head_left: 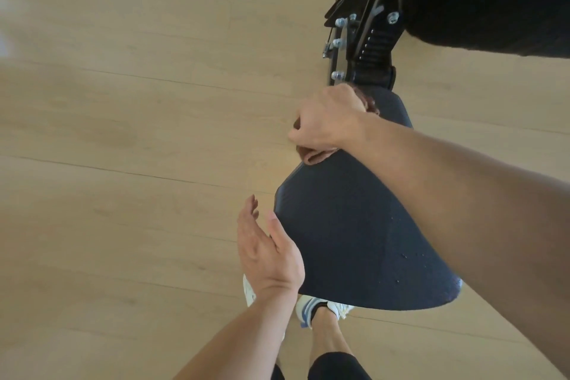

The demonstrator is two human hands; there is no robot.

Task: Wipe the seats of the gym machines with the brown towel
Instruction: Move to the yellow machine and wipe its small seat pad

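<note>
Nearest, left hand [267,251] open, fingers relaxed, beside the dark padded wedge-shaped seat [354,234]. Farther, right hand [328,120] clenched on the bunched brown towel [314,157], pressing it against the seat's narrow end. Beyond, bolted black metal frame [361,37].

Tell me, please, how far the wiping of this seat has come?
In hand: the right hand presses the bunched brown towel on the narrow far end of the dark seat. The left hand is open beside its near edge. Left: small droplets remain on the wide near part. Nothing visibly shows which areas are done.
</note>
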